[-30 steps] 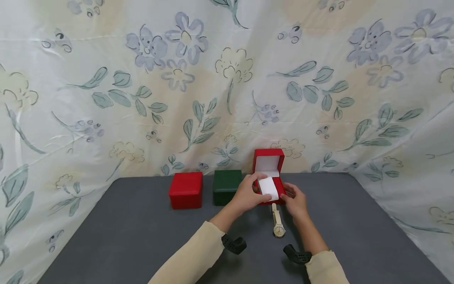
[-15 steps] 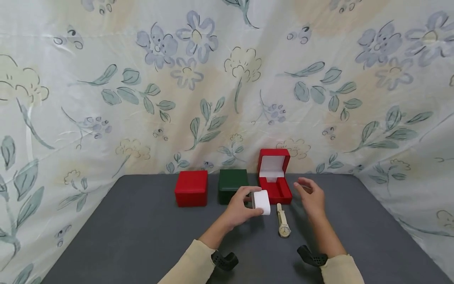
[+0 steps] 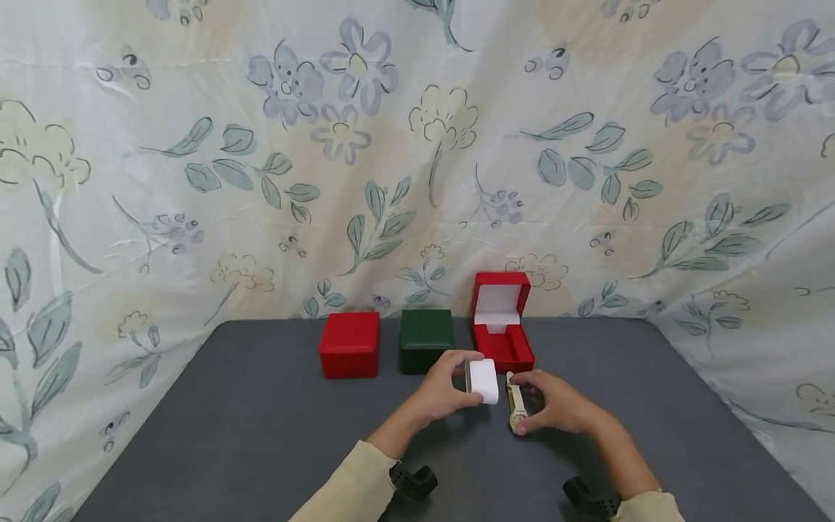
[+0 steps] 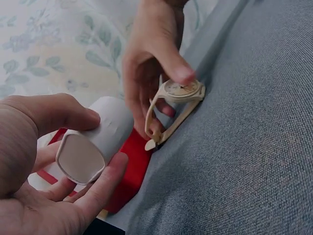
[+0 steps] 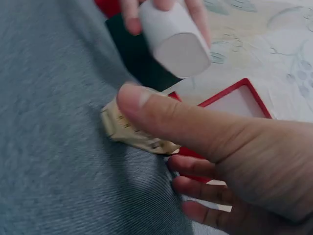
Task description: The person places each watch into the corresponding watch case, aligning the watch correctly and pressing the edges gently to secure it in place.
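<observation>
My left hand [image 3: 445,388] holds a white watch cushion [image 3: 483,381] between thumb and fingers, above the table and in front of the boxes. In the left wrist view the cushion [image 4: 110,125] shows its flat, rounded-square end. My right hand [image 3: 562,403] is at a cream wristwatch [image 3: 517,406]. Its thumb lies on the round dial and its fingers bend toward the buckle end. Seen from the left wrist, the watch [image 4: 183,90] has its strap closed in a loop. The thumb hides part of the watch in the right wrist view. Behind stands an open red watch box [image 3: 505,346], cushion slot bare.
A closed red box [image 3: 349,346] and a closed dark green box [image 3: 427,341] stand left of the open one, along the back of the grey table [image 3: 261,420]. A flowered cloth [image 3: 391,145] hangs behind the table.
The left hand has lifted the white cushion out of the open red box and brought it nearer. The right hand has left the box, swung right, then come down onto the wristwatch.
</observation>
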